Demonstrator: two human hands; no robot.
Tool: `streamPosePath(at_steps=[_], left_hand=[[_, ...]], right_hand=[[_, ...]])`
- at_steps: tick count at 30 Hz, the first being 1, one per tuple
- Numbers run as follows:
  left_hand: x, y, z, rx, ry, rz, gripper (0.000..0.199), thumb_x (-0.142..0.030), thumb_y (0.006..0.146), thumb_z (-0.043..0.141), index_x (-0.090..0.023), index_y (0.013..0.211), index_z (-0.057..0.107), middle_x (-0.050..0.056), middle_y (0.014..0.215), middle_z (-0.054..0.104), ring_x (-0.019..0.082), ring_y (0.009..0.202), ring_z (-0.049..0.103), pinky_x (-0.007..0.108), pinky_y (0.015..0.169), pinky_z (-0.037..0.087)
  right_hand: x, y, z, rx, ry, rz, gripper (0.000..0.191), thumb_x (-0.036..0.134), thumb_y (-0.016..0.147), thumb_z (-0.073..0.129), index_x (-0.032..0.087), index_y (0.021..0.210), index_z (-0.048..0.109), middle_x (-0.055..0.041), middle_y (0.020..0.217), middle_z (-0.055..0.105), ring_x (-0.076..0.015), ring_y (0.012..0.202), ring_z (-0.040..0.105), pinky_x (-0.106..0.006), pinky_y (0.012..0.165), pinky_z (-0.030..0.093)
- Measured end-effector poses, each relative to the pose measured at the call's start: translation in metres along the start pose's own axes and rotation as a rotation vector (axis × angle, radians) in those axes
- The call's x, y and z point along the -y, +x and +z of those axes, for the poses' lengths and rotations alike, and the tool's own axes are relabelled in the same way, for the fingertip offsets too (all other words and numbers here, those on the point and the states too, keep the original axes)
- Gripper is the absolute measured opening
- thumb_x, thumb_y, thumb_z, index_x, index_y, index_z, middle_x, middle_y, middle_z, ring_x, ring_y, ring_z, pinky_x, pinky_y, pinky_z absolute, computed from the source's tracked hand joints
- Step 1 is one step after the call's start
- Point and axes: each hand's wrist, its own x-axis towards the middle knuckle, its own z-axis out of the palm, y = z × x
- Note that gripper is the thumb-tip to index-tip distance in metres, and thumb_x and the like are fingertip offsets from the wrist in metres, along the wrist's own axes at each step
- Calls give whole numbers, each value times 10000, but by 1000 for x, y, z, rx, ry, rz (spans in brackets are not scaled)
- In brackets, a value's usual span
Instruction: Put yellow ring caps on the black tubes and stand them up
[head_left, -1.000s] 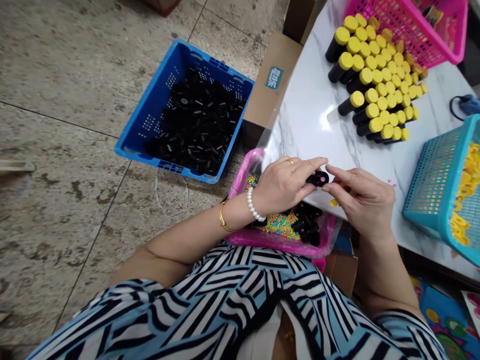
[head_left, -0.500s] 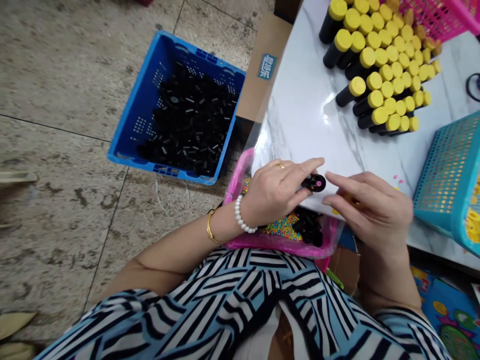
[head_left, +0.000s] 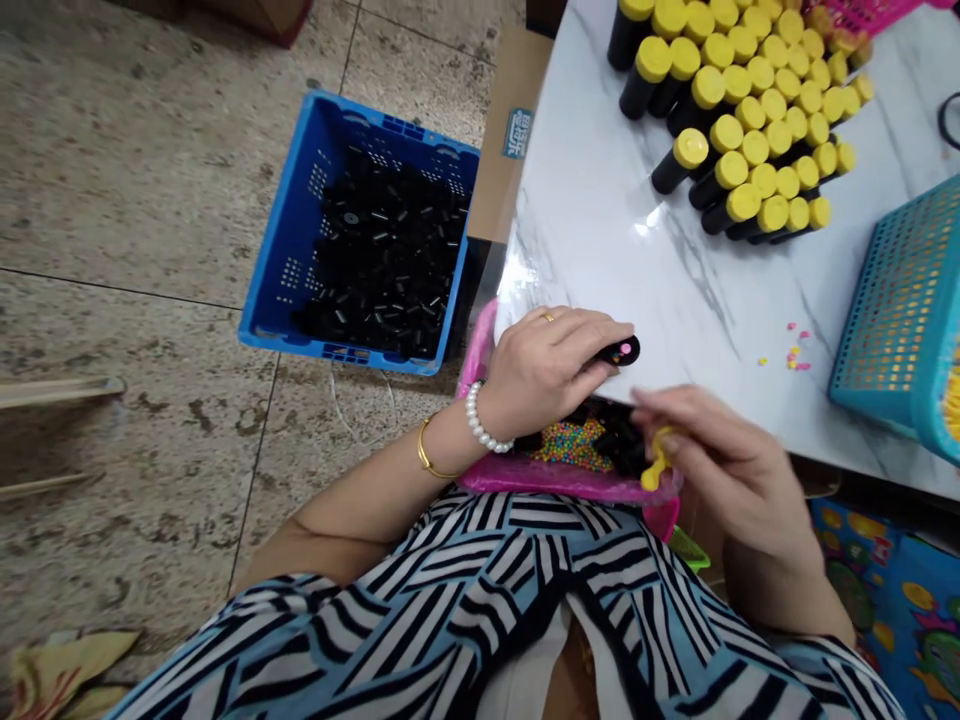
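My left hand (head_left: pixel 544 365) is closed around a small black tube (head_left: pixel 630 350), its mouth turned up and a pink bit showing inside. Below and to the right, my right hand (head_left: pixel 739 475) pinches a small yellow plastic piece (head_left: pixel 655 472) between thumb and fingers, slightly blurred. That piece hangs over the right end of a pink tray (head_left: pixel 555 486) at my lap. Inside the tray lie tiny multicoloured beads (head_left: pixel 571 447) and, beside them, several black tubes (head_left: pixel 625 438). My left forearm covers part of the tray's left side.
Black tubes with yellow caps (head_left: pixel 752 150) stand grouped on the white marbled table (head_left: pixel 585 220). A teal basket (head_left: pixel 889 320) holding yellow pieces sits at the right, near loose pink and yellow bits (head_left: pixel 795 358). On the floor, a blue crate (head_left: pixel 266 270) contains many black pieces.
My right hand has moved down, away from the tube's mouth, bringing the yellow piece over the tray. My left hand keeps the tube, shifted slightly left. The whole view has shifted a little.
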Motion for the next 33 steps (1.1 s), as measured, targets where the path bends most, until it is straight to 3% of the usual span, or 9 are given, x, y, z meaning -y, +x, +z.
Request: streamPosePath(at_steps=[3,7,9,12,17,20,23,28,33], left_hand=[[1,-1,1,-7,11,13,300,-268,969,673,-210,1264,662,56,1195,766,200,1096,725,351,952,536],[2,-1,4,-33,13,40,306,-246,955,697,-206,1256,655,43,1166,771,198,1065,727,342,931,535],[2,-1,5,-37,18,47,312,-249,956,695,-204,1260,648,41,1169,770,199,1060,726,345,926,535],[2,-1,5,-42,47,30,378,-277,955,696,-172,1310,619,70,1181,765,213,1053,723,359,912,537],[0,1,5,-17,60,10,371,-326,961,694,-164,1289,636,79,1156,761,221,1044,713,369,907,537],[-1,3,3,6,58,0,320,-348,959,700,-180,1229,667,64,1137,757,219,1042,705,365,909,531],[-1,5,2,16,59,-9,305,-349,975,674,-188,1233,671,67,1142,752,212,1045,697,357,914,525],[-1,5,3,35,93,-24,265,-361,985,647,-172,1163,697,76,1076,743,213,990,680,343,871,523],[-4,7,-4,81,109,-51,233,-328,982,624,-163,1107,731,81,987,721,222,932,669,350,847,514]], right_hand=[[-10,29,-20,-261,-230,-77,577,204,969,647,281,1528,530,-71,1172,722,-187,976,694,-367,877,602],[-40,58,-32,-299,-527,-256,368,217,952,667,247,1317,706,-54,1106,765,-232,1131,662,-440,1039,535],[-46,54,-34,-475,-620,-259,345,260,955,675,224,1296,714,-79,1156,749,-243,1130,654,-452,1040,523],[-53,30,-27,-701,-717,-112,408,366,955,694,187,1321,690,-94,1061,728,-224,940,655,-447,942,546],[-70,15,-5,-669,-735,-3,421,478,886,770,175,1178,756,-112,1044,671,-234,937,633,-436,877,561],[-62,30,-3,-620,-487,-62,317,435,908,760,221,1142,767,-64,990,668,-193,880,642,-385,818,574],[-39,48,-4,-499,-307,-197,353,409,881,803,287,1208,757,-46,1040,663,-169,881,649,-340,757,581],[-21,66,-4,-293,-378,-355,381,390,849,841,316,1214,764,-29,996,650,-130,761,614,-306,673,557],[-21,68,-7,-270,-467,-378,374,377,838,852,277,1186,760,-39,1001,647,-141,778,625,-305,665,545]])
